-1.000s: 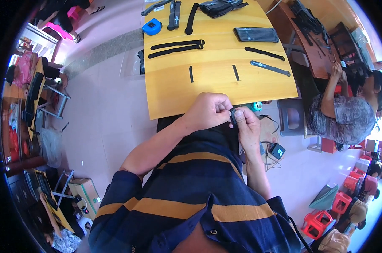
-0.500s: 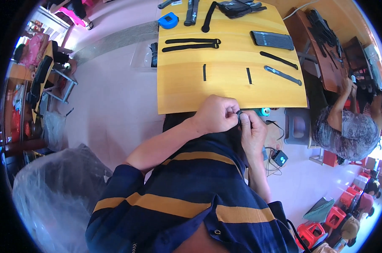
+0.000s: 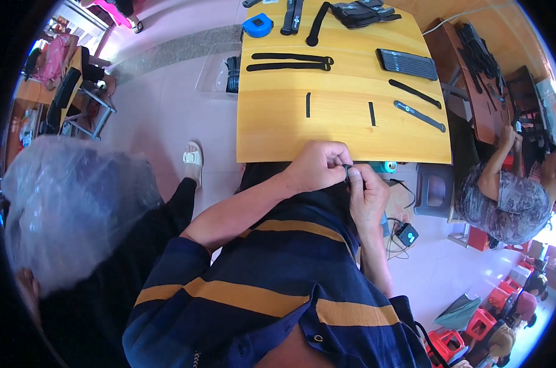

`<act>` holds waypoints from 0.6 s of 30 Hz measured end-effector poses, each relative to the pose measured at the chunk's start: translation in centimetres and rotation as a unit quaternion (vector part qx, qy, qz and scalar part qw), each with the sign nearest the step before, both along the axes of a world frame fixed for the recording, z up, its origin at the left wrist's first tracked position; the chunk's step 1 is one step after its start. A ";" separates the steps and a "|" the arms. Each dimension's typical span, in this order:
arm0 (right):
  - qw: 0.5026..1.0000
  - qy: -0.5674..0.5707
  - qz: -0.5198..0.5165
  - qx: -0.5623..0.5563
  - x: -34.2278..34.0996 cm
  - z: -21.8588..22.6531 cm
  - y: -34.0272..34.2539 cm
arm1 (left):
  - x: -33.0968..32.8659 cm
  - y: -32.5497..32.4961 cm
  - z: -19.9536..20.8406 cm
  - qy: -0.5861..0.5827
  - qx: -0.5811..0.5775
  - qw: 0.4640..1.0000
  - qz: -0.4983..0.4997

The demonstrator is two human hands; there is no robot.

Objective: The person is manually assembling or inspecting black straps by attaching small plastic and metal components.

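Observation:
Just off the near edge of the yellow table (image 3: 272, 144), my left hand (image 3: 318, 165) and my right hand (image 3: 369, 190) meet in front of my body. Both are closed, pinching a small black strap (image 3: 348, 167) between thumbs and fingers; most of it is hidden. On the table, two short black strips (image 3: 308, 105) lie apart from each other. Beyond them are two long black straps with looped ends (image 3: 290, 65). To the right lie a grey strap (image 3: 419, 116), a thin black strap (image 3: 415, 94) and a stack of grey straps (image 3: 407, 64).
A blue tape measure (image 3: 258, 26) and a dark bundle of straps (image 3: 364, 13) sit at the table's far side. On my left a person in black passes with a large clear plastic bag (image 3: 81, 208). Another person (image 3: 505, 190) works at a brown table on the right.
The person with the plastic bag has moved forward on my left, and a foot now shows. The table has shifted slightly rightward in view. My hands keep their pinch, with the fingers slightly changed.

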State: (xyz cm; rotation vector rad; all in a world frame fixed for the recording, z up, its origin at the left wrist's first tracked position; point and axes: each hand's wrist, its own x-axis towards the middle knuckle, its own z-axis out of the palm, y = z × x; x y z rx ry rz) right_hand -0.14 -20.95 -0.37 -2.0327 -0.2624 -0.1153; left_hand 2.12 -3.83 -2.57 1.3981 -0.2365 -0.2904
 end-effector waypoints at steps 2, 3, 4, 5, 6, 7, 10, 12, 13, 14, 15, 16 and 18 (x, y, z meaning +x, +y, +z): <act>1.000 0.014 -0.001 -0.005 -0.1 -0.2 0.0 | -0.2 0.1 0.0 0.000 0.031 1.000 -0.004; 1.000 0.013 -0.001 -0.005 -0.1 -0.2 0.1 | -0.2 0.2 -0.1 0.000 0.030 1.000 -0.004; 1.000 0.006 0.004 -0.019 0.0 0.0 0.2 | -0.1 0.2 -0.2 0.001 0.025 1.000 -0.002; 0.999 -0.002 0.009 -0.034 0.0 0.3 0.3 | -0.1 0.2 -0.5 0.002 0.020 1.000 -0.001; 0.999 -0.002 0.009 -0.035 0.0 0.7 0.5 | -0.2 0.2 -0.8 0.001 0.019 1.000 0.000; 0.999 0.004 0.008 -0.042 0.0 1.1 0.7 | -0.2 0.2 -1.3 -0.004 0.012 1.000 0.006; 0.999 0.012 0.008 -0.051 0.0 1.4 0.8 | -0.3 0.4 -1.2 0.001 -0.010 1.000 0.006; 0.999 0.013 0.008 -0.052 -0.1 1.3 0.8 | -0.4 0.7 -0.8 0.013 -0.025 1.000 -0.001; 0.998 0.015 0.010 -0.056 -0.1 1.2 0.8 | -0.4 0.9 -0.6 0.027 -0.022 0.999 -0.006; 0.998 0.016 0.012 -0.060 -0.1 1.1 0.8 | -0.4 1.0 -0.3 0.042 -0.019 0.999 -0.010; 0.998 0.016 0.012 -0.060 -0.1 1.1 0.8 | -0.5 1.1 0.0 0.041 -0.019 0.999 -0.010; 0.998 0.017 0.014 -0.060 0.0 1.1 0.9 | -0.5 1.2 0.3 0.059 -0.020 0.998 -0.009; 0.998 0.018 0.017 -0.060 0.0 1.0 1.0 | -0.5 1.4 0.3 0.078 -0.020 0.997 -0.008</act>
